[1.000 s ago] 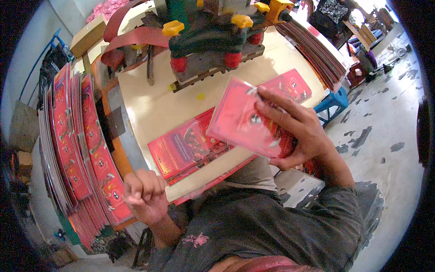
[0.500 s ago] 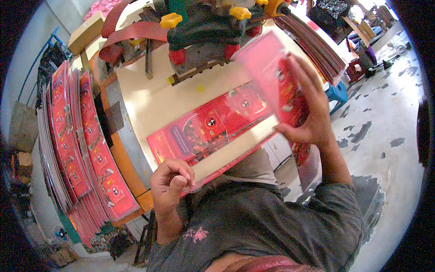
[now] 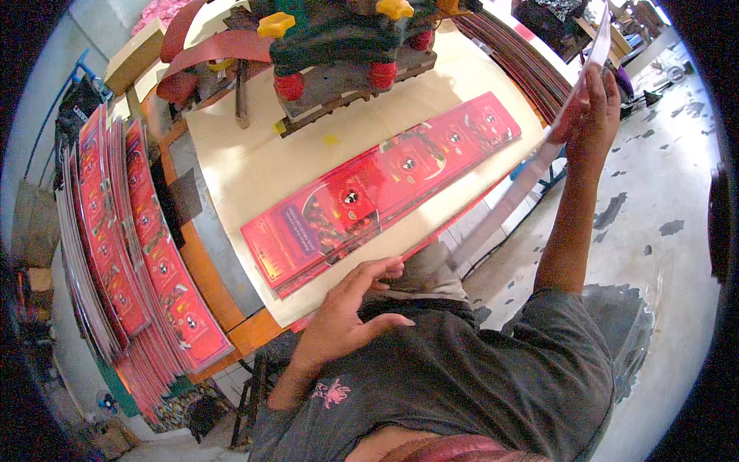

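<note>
Fingers of right hand [image 3: 594, 119] are gripping long, thin, glossy strip [image 3: 545, 158], tilting nearly edge-on; left hand [image 3: 346, 319] is hovering at near edge of desk [image 3: 254, 333], thumb and fingers standing well apart. Flat, shiny red strips [image 3: 392, 177] are lying stacked on smooth cream board [image 3: 246, 169].

Shirt [image 3: 454, 369]: charcoal, short-sleeved, loosely creased. Small pink chest motif [image 3: 331, 393], branching in shape, below the left hand [image 3: 346, 312]. Right sleeve [image 3: 568, 331], wide, plain, ends well below the right hand [image 3: 593, 112]. Pale greyish-beige lower garment [image 3: 435, 276] just beyond the left hand; type unclear.
</note>
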A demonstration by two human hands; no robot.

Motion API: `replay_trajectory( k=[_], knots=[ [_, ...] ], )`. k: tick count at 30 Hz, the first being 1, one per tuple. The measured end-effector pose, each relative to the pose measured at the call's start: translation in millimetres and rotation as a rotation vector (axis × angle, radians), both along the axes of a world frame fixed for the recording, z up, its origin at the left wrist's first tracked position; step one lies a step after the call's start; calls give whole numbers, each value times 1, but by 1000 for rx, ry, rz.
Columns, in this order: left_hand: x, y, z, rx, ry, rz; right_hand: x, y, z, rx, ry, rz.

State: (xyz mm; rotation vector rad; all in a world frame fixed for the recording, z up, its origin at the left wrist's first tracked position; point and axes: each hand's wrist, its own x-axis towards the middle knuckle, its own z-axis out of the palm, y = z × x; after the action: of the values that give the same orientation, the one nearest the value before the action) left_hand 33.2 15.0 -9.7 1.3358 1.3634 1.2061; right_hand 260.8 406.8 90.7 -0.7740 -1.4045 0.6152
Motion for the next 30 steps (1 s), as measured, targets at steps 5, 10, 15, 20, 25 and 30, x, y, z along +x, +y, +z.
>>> replay_trajectory(
  k=[5,10,15,20,25,30],
  knots=[
    [12,4,-10,28,118,-30,8,14,-13,-275,240,164],
    [17,0,0,-260,-166,43,30,56,-57,-500,482,433],
    [12,-7,-4,-14,-74,313,27,41,-66,-569,512,591],
    [6,-13,-19,501,-243,716,50,69,-102,-676,614,656],
    [-16,-14,-22,413,-163,943,4,36,-99,-775,700,369],
    [-44,-25,-25,399,-59,982,-4,34,-118,-746,754,318]
  ],
)
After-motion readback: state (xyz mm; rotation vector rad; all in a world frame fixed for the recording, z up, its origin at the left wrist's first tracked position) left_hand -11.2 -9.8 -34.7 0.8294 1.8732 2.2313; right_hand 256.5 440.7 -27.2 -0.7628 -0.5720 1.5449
